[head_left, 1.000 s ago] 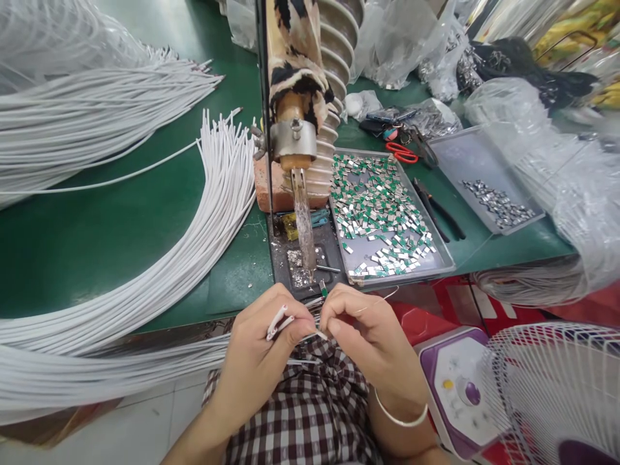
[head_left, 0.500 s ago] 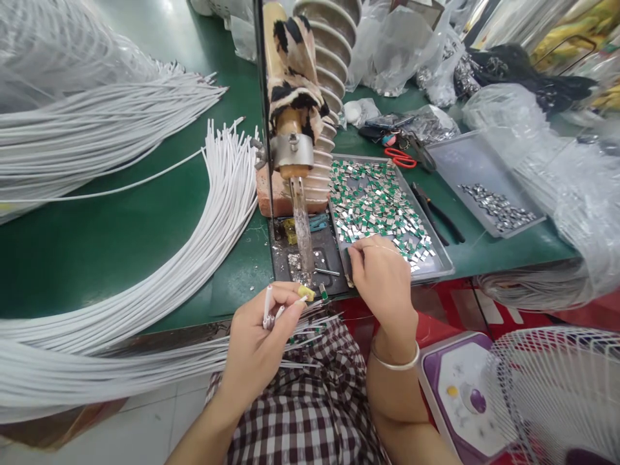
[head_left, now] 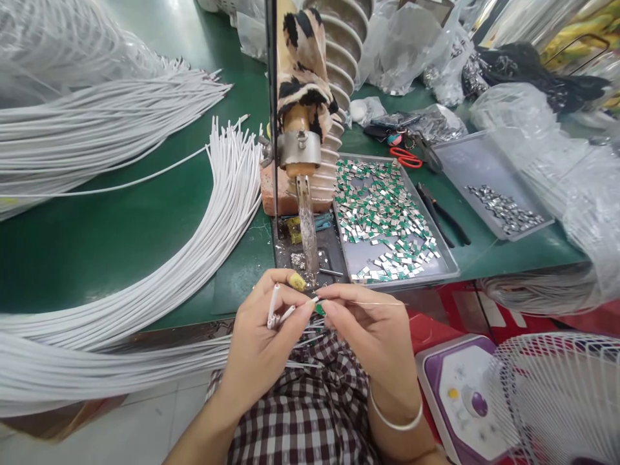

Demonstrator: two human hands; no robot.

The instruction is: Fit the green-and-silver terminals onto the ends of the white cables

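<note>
Right now the left hand (head_left: 264, 336) is pinching white wire ends (head_left: 278, 311) between thumb and fingers, while the right hand (head_left: 371, 332), at its 3 o'clock, is closing its fingertips on a small green chip (head_left: 320, 309) and a thin wire strand (head_left: 378, 303). Probably it is mating chip to wire tip below the soldering iron (head_left: 307, 226) at 12 o'clock; next needs steady alignment.

Your bench (head_left: 121, 226) has matt green covering; cables (head_left: 203, 239) smooth white plastic; tray (head_left: 438, 248) dull metal, clips (head_left: 382, 206) glossy.
</note>
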